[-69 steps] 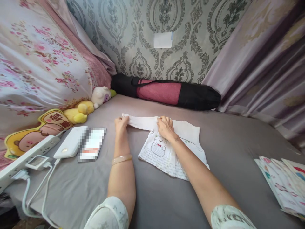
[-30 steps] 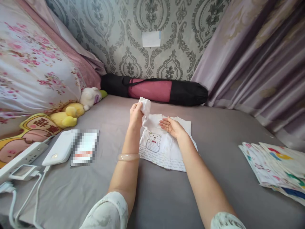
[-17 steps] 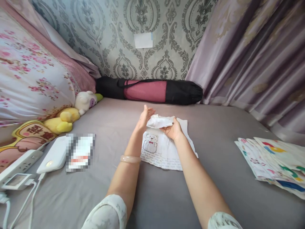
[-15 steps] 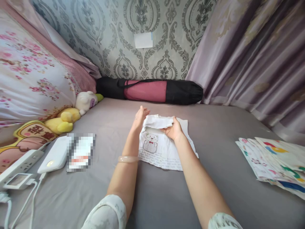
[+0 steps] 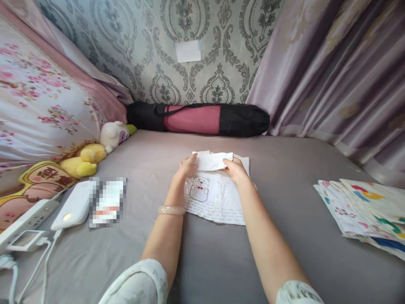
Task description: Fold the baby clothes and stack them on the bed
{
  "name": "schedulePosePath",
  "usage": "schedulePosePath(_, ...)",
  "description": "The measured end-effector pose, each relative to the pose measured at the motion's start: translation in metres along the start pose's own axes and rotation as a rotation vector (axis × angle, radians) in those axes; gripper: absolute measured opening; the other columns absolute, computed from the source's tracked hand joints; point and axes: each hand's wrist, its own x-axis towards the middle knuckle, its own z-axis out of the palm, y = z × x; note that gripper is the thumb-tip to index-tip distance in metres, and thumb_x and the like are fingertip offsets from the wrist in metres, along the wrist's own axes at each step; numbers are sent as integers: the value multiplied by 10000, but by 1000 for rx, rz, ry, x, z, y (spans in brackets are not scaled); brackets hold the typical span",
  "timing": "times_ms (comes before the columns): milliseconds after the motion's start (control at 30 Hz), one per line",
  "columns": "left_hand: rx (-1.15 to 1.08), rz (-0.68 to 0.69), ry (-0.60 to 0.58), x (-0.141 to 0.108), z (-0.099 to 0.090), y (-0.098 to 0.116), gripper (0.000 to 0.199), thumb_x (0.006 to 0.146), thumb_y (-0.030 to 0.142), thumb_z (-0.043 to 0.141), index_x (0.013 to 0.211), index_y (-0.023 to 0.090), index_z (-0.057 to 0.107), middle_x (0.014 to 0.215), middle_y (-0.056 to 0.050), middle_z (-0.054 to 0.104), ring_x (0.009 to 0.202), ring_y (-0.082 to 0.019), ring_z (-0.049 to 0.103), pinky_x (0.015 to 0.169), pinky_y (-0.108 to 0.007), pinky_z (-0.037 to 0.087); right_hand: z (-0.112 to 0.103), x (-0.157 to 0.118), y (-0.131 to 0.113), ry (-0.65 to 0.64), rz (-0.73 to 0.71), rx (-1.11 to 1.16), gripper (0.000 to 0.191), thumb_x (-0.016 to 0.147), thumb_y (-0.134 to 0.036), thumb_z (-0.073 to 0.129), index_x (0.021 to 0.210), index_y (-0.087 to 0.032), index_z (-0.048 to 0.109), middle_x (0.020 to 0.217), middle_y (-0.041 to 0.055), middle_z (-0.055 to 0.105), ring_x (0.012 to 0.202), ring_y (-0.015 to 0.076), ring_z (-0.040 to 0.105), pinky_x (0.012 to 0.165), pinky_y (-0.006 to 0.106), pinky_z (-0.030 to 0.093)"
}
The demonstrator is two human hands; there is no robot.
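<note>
A small white shirt with a bear print, lines of small lettering and a button front lies on the grey sheet. One sleeve is folded flat across its upper part. At the sleeve's left end, my left hand has its fingers closed on the folded cloth, with some fingertips hidden. My right hand pinches the cuff end of the sleeve, thumb on top and fingers beneath. A pale bangle circles my left wrist.
Folded printed clothes are stacked at the right. On the left are a power strip, a white power bank with cables, a blurred packet and plush toys. A black and pink rolled bag lies along the wall.
My left hand has come down from above the shirt's left edge onto the sleeve. The sleeve now lies straighter and flatter across the shirt, with my right hand still at its cuff end.
</note>
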Motion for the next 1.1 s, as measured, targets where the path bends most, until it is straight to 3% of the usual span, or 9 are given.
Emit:
schedulePosePath(200,196,-14,-73,-1,1,0,554,679,141,645,1216,272,602,1341,-116,582,1425,-350,271,1152,-542,96,-22,14,7,165,-96,-518,309,732,-212,617,1030,-154,671,959,79,719,826,220,690,723,338,575)
schedulePosePath(367,263,-2,-111,-1,0,0,575,693,158,635,1250,284,574,1415,-114,518,1433,-359,248,1144,-572,68,-34,16,3,219,-171,-961,321,756,-270,598,1053,-184,683,995,95,715,1004,280,656,871,382,510)
schedulePosePath(533,214,-39,-84,-3,-1,5,515,688,121,642,1184,257,607,1393,-147,530,1425,-354,272,1145,-566,78,-35,3,-5,256,-168,-1080,436,813,-244,562,1242,-166,577,1110,135,678,1122,298,598,933,383,459)
schedulePosePath(633,44,-50,21,-4,1,10,400,677,110,673,1053,247,649,1329,-138,583,1422,-350,277,1147,-566,23,-27,-8,-12,288,-173,-1146,435,874,-177,461,1301,-111,514,1200,199,618,1186,319,548,977,411,417)
schedulePosePath(700,-63,3,84,-5,7,17,330,696,117,675,1000,244,653,1312,-120,597,1417,-330,292,1156,-545,-1,-18,-15,-15,303,-253,-1193,446,910,-151,368,1336,-71,474,1293,230,547,1259,323,481,1027,431,368)
schedulePosePath(800,-96,147,85,-7,22,31,299,764,123,611,1036,242,647,1326,-108,588,1384,-292,354,1174,-492,85,1,-21,-12,153,-526,-1261,508,955,-191,280,1441,-67,359,1501,189,359,1415,286,263,1133,444,218)
schedulePosePath(867,16,245,35,-9,33,38,354,815,120,532,1140,227,622,1366,-118,556,1380,-280,366,1171,-473,150,13,-21,-5,11,-663,-1316,537,976,-246,248,1489,-97,302,1579,121,242,1464,247,126,1171,437,109)
schedulePosePath(967,336,299,-42,-13,44,39,458,878,138,423,1326,172,513,1464,-155,450,1423,-288,293,1169,-490,149,24,-19,9,-103,-695,-1395,548,985,-272,212,1504,-119,300,1596,67,211,1475,215,73,1180,411,33)
schedulePosePath(1100,628,240,-107,-16,48,24,499,958,249,333,1433,110,392,1522,-179,354,1450,-307,222,1175,-485,117,24,-15,23,-178,-622,-1456,551,979,-278,225,1506,-142,317,1582,37,254,1470,201,116,1179,386,38)
